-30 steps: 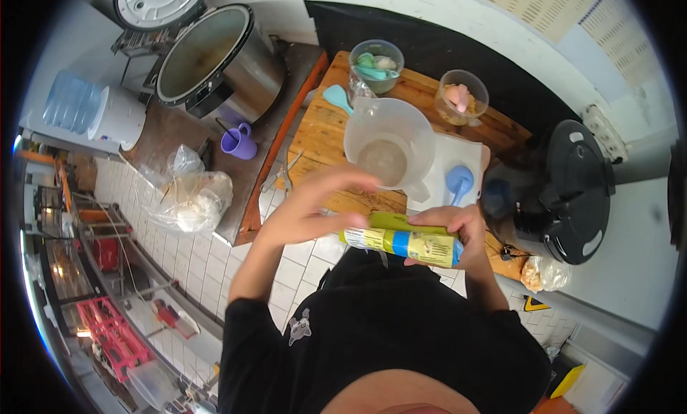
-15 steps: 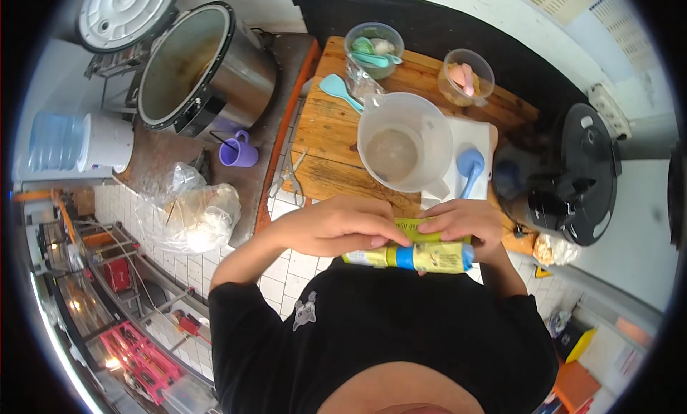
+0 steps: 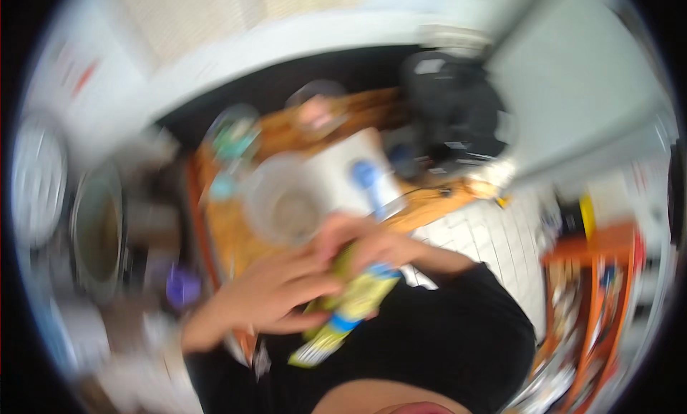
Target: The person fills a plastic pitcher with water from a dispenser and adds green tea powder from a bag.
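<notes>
Pitcher, tubs on wooden table

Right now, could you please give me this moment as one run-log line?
right hand: holding yellow-green packet | left hand: at packet, grip unclear | translucent pitcher: on wooden table | view: blurred

The left forearm slants upward and inward, the wrist nearly in line with it, and the left hand reaches rightward with its back showing, the digits bent loosely and somewhat parted. The right forearm comes inward from the opposite side at a flatter slant, and the right hand points left, its fingers curled in a grip. Both hands sit close together; blur hides whether they touch
</notes>
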Available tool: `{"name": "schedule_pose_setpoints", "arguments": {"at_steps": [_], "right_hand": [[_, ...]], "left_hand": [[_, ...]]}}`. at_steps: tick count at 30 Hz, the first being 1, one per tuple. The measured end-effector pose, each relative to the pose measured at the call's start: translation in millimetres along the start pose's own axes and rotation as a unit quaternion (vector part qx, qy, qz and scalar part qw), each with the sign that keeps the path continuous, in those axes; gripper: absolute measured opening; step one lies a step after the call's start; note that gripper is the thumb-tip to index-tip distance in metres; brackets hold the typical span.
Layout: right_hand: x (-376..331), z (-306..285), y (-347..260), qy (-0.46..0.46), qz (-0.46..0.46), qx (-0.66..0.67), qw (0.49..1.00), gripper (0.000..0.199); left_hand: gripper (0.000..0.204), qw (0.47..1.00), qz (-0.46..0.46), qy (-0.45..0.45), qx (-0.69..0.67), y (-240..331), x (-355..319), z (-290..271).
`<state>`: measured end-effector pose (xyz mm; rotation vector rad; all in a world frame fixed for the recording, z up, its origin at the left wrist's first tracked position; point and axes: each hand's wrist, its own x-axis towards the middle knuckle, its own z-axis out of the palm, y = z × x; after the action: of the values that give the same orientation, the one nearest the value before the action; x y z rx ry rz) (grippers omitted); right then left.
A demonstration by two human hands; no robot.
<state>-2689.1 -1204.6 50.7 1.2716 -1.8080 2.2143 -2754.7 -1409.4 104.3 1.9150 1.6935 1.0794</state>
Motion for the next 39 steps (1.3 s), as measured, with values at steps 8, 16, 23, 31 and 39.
{"name": "schedule_pose_setpoints", "arguments": {"at_steps": [8,16,23,31,39], "right_hand": [[7.8,-0.9,11.7,0.036,-0.020,0.035,0.999,0.059],[-45.4,-3.1,-42.5,0.127,-0.070,-0.070,0.987,0.056],[-58.6,-1.6,-60.3,0.152,-0.123,-0.164,0.967,0.052],[-44.7,-5.3,-73.7,0.119,-0.021,-0.281,0.952,0.057],[-39.3,-14.5,-49.1,0.110,0.036,-0.256,0.960,0.057]], "left_hand": [[0.023,0.998,-0.025,-0.023,-0.044,-28.4,-2.3,-4.4],[0.019,0.996,0.083,0.024,0.010,-23.3,68.7,7.3],[0.051,0.978,-0.083,0.049,-0.187,-16.4,43.5,3.7],[0.034,0.981,-0.100,-0.018,-0.165,33.8,58.2,16.7],[0.034,0.996,-0.067,0.021,0.060,21.0,36.5,28.8]]}}
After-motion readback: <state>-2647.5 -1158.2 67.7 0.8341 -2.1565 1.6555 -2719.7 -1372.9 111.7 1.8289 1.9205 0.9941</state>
